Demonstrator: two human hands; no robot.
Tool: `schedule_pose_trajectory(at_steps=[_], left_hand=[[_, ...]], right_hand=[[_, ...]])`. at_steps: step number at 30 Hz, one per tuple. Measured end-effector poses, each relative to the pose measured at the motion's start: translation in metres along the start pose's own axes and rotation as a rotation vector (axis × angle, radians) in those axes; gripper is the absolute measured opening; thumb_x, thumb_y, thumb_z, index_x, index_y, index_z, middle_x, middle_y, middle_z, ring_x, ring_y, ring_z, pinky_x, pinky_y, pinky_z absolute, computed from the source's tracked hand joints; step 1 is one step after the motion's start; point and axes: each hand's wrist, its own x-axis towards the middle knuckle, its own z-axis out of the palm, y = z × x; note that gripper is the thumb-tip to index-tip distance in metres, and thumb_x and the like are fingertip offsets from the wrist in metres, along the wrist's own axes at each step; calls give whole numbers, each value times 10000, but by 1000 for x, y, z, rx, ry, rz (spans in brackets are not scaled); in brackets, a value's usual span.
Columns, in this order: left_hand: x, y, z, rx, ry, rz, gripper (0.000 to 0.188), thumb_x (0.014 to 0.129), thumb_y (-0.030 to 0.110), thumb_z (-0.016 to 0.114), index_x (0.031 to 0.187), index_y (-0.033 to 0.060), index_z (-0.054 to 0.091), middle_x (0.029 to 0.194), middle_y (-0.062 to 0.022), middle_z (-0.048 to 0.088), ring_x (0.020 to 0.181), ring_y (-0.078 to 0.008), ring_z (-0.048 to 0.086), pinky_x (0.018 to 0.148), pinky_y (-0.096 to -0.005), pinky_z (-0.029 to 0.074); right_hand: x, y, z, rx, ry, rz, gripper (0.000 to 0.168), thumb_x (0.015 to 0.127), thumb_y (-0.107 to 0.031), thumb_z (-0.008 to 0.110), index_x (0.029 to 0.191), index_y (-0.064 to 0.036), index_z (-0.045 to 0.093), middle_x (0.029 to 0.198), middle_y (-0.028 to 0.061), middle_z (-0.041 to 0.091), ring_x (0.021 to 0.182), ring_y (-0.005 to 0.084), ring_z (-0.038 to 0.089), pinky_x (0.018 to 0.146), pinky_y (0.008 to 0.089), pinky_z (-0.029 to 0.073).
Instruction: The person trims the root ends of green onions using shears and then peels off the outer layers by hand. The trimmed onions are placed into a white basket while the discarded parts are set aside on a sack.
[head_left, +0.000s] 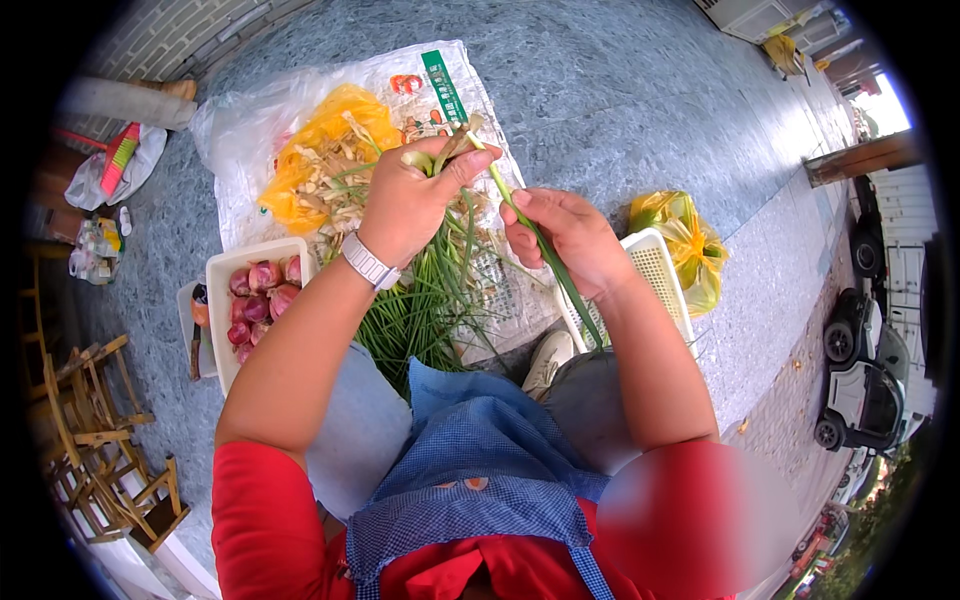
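Observation:
My left hand (420, 191), with a wristwatch on its wrist, holds peeled outer leaves of spring onion near the pale root end. Between the thumb and fingers of my right hand (566, 236) is the green stalk of a spring onion (559, 274). Its white end reaches up to my left thumb, and its leaf tips hang down by my right forearm. Below both hands lies a heap of spring onions (420, 322), spread over a white woven sack (525, 307). Dry peelings (330, 184) fill an opened yellow plastic bag (345, 105) beyond my left hand.
On the left stands a white basin (217, 300) of red onions (264, 276), with a knife (196, 352) beside it. At right are a white plastic basket (656, 262) and a tied yellow bag (686, 247). Wooden stools (105, 435) stand far left.

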Motion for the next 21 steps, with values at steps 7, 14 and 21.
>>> schedule_pose_trajectory(at_steps=[7,14,21], left_hand=[[3,-8,-7,123,-1,236,222,905,218,629,901,2,681,715,-6,617,667,-79,541,626,-240,451],[6,-10,-7,10,119,208,218,944,206,570,943,5,655,734,11,585,659,-70,515,609,-230,417],[2,-10,3,-83,126,233,215,877,203,677,939,-3,665,769,12,632,680,-40,527,622,-209,428]], right_hand=[[-8,-8,0,126,-68,102,219,959,-209,510,888,-13,578,632,0,462,526,94,412,475,233,335],[-10,-10,-3,179,-95,114,239,962,-222,495,886,-13,581,624,3,461,522,90,407,471,230,331],[-9,-8,4,84,-17,59,239,964,-219,498,887,-11,588,619,15,468,526,103,422,480,238,339]])
